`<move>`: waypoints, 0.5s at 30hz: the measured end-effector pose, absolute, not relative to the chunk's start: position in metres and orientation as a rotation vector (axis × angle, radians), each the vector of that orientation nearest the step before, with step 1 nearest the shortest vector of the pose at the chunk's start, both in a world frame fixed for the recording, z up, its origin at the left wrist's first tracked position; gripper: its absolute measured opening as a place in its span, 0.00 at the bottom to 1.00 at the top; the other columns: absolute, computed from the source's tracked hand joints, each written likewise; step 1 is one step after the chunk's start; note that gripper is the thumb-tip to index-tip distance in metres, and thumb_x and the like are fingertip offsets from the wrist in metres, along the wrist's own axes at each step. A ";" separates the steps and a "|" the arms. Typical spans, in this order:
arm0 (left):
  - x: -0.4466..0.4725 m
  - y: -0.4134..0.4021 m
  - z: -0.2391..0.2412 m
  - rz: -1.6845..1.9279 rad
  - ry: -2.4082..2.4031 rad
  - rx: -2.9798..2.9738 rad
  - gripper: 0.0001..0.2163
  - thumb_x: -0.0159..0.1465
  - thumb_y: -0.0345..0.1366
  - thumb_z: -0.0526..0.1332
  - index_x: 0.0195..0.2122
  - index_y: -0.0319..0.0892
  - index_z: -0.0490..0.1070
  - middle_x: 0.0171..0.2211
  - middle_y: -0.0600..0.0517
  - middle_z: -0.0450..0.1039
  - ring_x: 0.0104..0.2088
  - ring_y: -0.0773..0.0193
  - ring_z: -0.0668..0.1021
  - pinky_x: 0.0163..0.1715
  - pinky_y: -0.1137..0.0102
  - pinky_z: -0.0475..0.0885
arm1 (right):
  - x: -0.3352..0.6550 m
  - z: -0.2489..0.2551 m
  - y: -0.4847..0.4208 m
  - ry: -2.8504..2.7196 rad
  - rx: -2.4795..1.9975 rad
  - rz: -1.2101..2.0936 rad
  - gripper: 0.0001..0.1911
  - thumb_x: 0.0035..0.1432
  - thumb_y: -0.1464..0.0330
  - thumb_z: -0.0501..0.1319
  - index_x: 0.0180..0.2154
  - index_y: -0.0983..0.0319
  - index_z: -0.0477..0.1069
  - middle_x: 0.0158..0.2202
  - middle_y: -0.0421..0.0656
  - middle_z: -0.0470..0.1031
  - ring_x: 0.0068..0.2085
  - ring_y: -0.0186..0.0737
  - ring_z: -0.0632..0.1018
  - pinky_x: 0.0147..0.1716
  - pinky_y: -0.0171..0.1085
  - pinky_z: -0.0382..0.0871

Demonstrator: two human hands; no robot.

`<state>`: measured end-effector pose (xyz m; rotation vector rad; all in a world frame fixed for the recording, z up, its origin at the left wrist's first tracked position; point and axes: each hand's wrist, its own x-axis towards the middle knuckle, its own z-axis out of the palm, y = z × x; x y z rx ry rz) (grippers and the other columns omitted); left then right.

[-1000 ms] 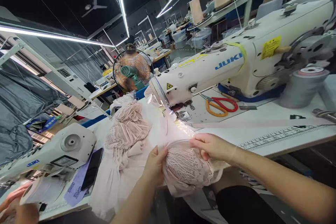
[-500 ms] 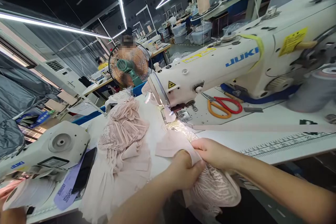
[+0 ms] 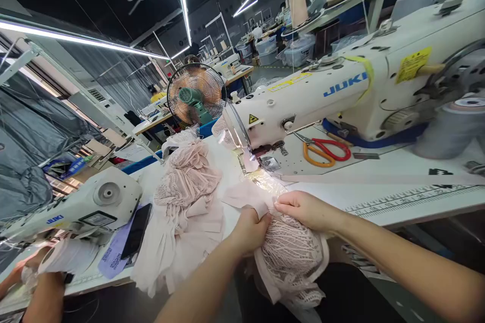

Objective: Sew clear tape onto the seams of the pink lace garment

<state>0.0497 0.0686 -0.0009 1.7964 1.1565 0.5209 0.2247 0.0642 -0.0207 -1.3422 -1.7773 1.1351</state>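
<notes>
A pale pink lace bra hangs over the table's front edge, its upper part running up to the needle area of the white sewing machine. My left hand is closed on a plain fabric edge of the bra, thumb on top. Just right of it, my right hand pinches the lace near the upper edge. A lamp lights the fabric under the presser foot, where the needle is too small to make out. To the left lies a heap of similar pink lace pieces.
Scissors with orange and red handles lie under the machine arm. A thread cone stands at right. At left are a phone, a purple paper and a second machine, with a co-worker's arms beside it. A fan stands behind.
My left hand has shifted left along the bra's edge, and the hands are now farther apart. More of the lace cup shows below them. The camera view has turned slightly left.
</notes>
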 end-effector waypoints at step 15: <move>0.058 0.047 -0.006 0.490 1.081 0.869 0.17 0.41 0.33 0.69 0.33 0.33 0.73 0.23 0.48 0.74 0.27 0.58 0.76 0.32 0.65 0.70 | 0.264 -0.048 -0.019 -1.532 -1.734 0.799 0.23 0.54 0.53 0.51 0.44 0.60 0.68 0.23 0.41 0.73 0.26 0.45 0.73 0.30 0.40 0.65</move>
